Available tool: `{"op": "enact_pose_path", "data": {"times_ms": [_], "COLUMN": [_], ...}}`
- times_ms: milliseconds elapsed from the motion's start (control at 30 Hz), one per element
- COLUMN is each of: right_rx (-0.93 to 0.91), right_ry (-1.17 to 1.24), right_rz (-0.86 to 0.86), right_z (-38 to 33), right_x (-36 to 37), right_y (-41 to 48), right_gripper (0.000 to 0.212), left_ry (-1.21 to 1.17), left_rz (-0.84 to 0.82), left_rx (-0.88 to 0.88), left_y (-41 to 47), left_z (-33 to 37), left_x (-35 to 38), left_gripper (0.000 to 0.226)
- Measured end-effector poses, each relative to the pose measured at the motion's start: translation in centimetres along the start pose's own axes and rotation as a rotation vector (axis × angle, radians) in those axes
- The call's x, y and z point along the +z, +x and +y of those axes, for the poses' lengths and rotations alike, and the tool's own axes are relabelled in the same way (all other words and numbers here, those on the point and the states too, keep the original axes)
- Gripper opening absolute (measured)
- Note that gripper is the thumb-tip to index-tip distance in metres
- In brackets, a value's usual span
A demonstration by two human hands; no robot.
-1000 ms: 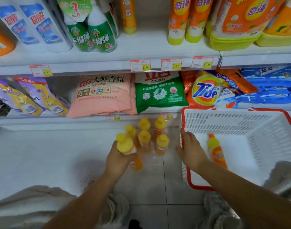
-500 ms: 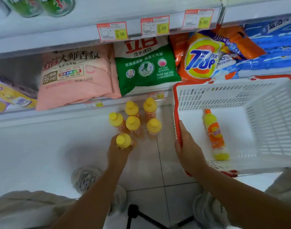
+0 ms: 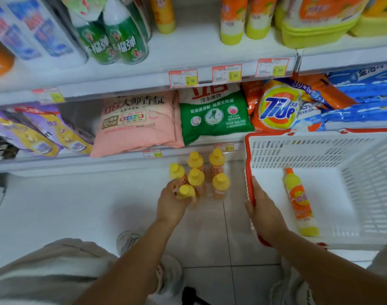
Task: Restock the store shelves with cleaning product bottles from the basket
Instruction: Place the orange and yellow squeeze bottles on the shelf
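Grips a yellow-capped bottle (image 3: 185,191) in the left hand (image 3: 171,205), fingers curled round its body just below the cap. Holds it upright at the near-left edge of a cluster of five bottles (image 3: 196,176) of the same kind, all standing on the tiled floor (image 3: 210,238) in front of the lower shelf (image 3: 56,160). Hides the held bottle's base behind the hand, so perhaps resting on the floor, perhaps not.

Clasps the red rim of the white basket (image 3: 309,150) with the right hand (image 3: 263,208) at the near-left corner, thumb outside, fingers over the edge. Has the basket just right of the cluster, with a lone bottle (image 3: 299,201) lying on its side inside, orange tip far, yellow base near.

Farther back, on the lower shelf: a pink bag (image 3: 137,122), a green bag (image 3: 214,115) and a Tide bag (image 3: 278,108) side by side. On the upper shelf (image 3: 188,51): green bottles (image 3: 113,40) left, orange bottles (image 3: 232,18) right, price tags (image 3: 183,78) along the front edge.
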State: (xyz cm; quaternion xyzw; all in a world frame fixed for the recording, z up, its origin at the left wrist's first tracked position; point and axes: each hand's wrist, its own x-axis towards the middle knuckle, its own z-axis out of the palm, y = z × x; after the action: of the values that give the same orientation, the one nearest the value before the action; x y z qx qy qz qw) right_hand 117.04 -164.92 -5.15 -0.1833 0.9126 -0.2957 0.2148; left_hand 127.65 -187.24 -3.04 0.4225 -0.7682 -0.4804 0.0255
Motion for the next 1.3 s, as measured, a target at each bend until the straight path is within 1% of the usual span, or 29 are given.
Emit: {"op": "enact_pose_path", "data": {"times_ms": [67, 133, 233, 300, 400, 500, 600, 700, 767, 833, 900, 1000, 1067, 1100, 1200, 1233, 1300], "right_rx": [-0.011, -0.048, -0.172, -0.258, -0.406, -0.497, -0.553, -0.572, -0.518, -0.467, -0.464, -0.443, -0.408, -0.386, -0.363, -0.364, -0.363], "right_ry": [-0.027, 0.007, 0.156, 0.227, 0.277, 0.336, 0.385, 0.33, 0.299, 0.295, 0.379, 0.586, 0.652, 0.647, 0.589, 0.582, 0.597], "right_rz": [0.072, 0.164, 0.232, 0.255, 0.315, 0.377, 0.359, 0.353, 0.339, 0.306, 0.285, 0.29, 0.285, 0.287, 0.306, 0.307, 0.287], "right_z": [-1.1, -2.8, -6.9, -10.4, -15.9, -21.1, -25.9, -29.7, -31.9, -33.8, -35.5, -37.8, -39.1, -39.5, -39.7, -39.5, -38.8], "right_x": [-0.8, -2.0, -4.1, -6.0, -8.9, -11.3, -12.6, -12.9, -13.0, -13.1, -13.1, -13.1, -13.3, -13.4, -13.4, -13.4, -13.7], "right_y": [0.3, 1.1, 2.8, 4.5, 8.2, 12.1, 16.0, 20.5, 23.6, 26.3, 28.9, 31.9, 33.1, 33.4, 33.1, 32.7, 31.7], "right_gripper": [0.056, 0.047, 0.04, 0.038, 0.034, 0.028, 0.027, 0.04, 0.056, 0.071, 0.082, 0.101, 0.105, 0.099, 0.062, 0.055, 0.051], "left_ry": [-0.015, -0.024, 0.061, 0.121, 0.193, 0.314, 0.455, 0.499, 0.5, 0.496, 0.446, 0.38, 0.375, 0.384, 0.4, 0.399, 0.409], "left_rz": [0.086, 0.176, 0.251, 0.316, 0.389, 0.487, 0.54, 0.532, 0.542, 0.58, 0.603, 0.613, 0.61, 0.613, 0.616, 0.605, 0.575], "left_rx": [0.074, 0.187, 0.358, 0.467, 0.583, 0.674, 0.769, 0.8, 0.832, 0.902, 0.943, 0.983, 1.002, 1.002, 0.986, 0.979, 0.951], "left_y": [-0.5, -0.4, 1.5, 3.6, 6.9, 10.8, 14.5, 17.0, 18.0, 18.7, 19.2, 19.8, 20.0, 20.1, 20.2, 20.1, 19.8], "left_z": [1.6, 3.9, 8.0, 11.2, 15.2, 17.2, 17.8, 16.9, 15.9, 15.1, 14.9, 14.8, 14.6, 14.5, 14.6, 14.6, 14.9], "left_x": [-1.2, -2.6, -4.9, -6.7, -9.3, -11.4, -12.8, -13.1, -12.9, -12.7, -12.6, -12.4, -12.3, -12.3, -12.3, -12.3, -12.5], "left_gripper": [0.04, 0.032, 0.052, 0.054, 0.056, 0.064, 0.065, 0.066, 0.064, 0.059, 0.054, 0.046, 0.043, 0.043, 0.042, 0.042, 0.043]}}
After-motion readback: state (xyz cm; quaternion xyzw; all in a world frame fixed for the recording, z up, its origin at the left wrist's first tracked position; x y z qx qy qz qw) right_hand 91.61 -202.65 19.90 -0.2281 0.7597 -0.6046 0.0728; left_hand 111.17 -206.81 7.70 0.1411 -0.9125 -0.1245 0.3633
